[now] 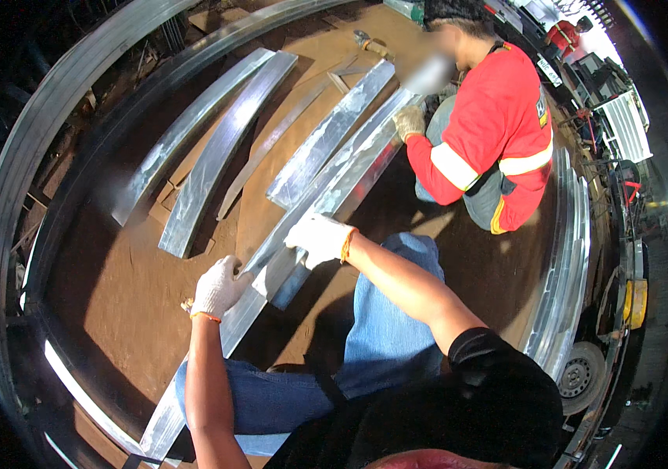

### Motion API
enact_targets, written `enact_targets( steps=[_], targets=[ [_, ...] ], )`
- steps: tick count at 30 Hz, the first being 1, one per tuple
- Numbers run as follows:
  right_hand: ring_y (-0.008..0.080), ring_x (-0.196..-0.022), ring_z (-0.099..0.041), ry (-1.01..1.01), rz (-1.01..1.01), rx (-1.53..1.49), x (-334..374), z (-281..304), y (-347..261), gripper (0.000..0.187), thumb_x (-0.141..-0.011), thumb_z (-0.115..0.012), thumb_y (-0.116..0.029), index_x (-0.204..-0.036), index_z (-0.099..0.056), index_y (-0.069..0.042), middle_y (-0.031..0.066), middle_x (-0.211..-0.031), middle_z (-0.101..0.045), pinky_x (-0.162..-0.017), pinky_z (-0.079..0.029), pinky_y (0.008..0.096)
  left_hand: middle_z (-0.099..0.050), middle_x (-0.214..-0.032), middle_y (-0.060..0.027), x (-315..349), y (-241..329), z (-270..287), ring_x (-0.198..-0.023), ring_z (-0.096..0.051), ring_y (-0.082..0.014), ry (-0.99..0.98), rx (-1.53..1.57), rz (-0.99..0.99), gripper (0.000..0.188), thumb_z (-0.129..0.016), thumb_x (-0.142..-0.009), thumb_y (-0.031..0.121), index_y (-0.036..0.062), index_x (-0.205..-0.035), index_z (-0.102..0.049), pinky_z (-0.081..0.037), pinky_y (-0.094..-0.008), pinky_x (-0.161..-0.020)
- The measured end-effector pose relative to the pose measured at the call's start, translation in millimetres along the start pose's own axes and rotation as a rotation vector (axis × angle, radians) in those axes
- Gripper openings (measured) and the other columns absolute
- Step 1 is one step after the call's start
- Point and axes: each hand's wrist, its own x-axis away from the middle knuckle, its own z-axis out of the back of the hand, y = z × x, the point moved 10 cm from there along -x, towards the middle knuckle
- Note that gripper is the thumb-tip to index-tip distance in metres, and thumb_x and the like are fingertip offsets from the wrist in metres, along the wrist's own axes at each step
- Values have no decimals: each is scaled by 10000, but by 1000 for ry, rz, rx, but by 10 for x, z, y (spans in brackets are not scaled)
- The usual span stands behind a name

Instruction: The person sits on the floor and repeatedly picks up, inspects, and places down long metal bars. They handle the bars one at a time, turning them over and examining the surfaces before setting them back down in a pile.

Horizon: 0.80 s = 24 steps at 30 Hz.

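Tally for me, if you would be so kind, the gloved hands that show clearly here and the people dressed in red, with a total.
Gloved hands: 3 (the wearer's left hand and right hand, and the nearby worker's hand)
People in red: 2 (the nearby worker and a distant person)
Total: 5

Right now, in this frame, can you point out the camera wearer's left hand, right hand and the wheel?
Left hand [219, 290]: head view, middle of the white glove.
Right hand [320, 240]: head view, middle of the white glove.
Wheel [579, 378]: head view, near its centre.
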Motion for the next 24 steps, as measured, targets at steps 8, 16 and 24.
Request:
enact_targets(
  steps=[8,16,24],
  targets=[
    [320,-1060,-724,30,-5,-56,-28,81,-45,546,-697,-857,-366,-1188,-744,-156,116,-1127,-736,-947,-534,486,-726,-1184,-227,25,-44,23,-1124,-694,-402,-15,-8,33,526,-691,-883,471,24,-1161,-716,-542,-484,-964],
    [313,-1113,-700,8,-39,-63,-38,64,-26,608,-690,-878,-361,-1236,-741,-132,85,-1153,-742,-1011,-506,466,-736,-1163,-212,17,-72,5,-1100,-709,-375,-1,-26,39,530,-702,-871,467,29,-1171,-709,-551,-460,-945],
    [310,-1112,-720,20,-47,-21,-50,7,8,580,-710,-857,-417,-1232,-748,-189,67,-1156,-753,-946,-520,526,-755,-1141,-216,28,-68,1,-1087,-730,-360,19,-8,45,517,-733,-884,423,14,-1201,-715,-559,-440,-947]
  ],
)
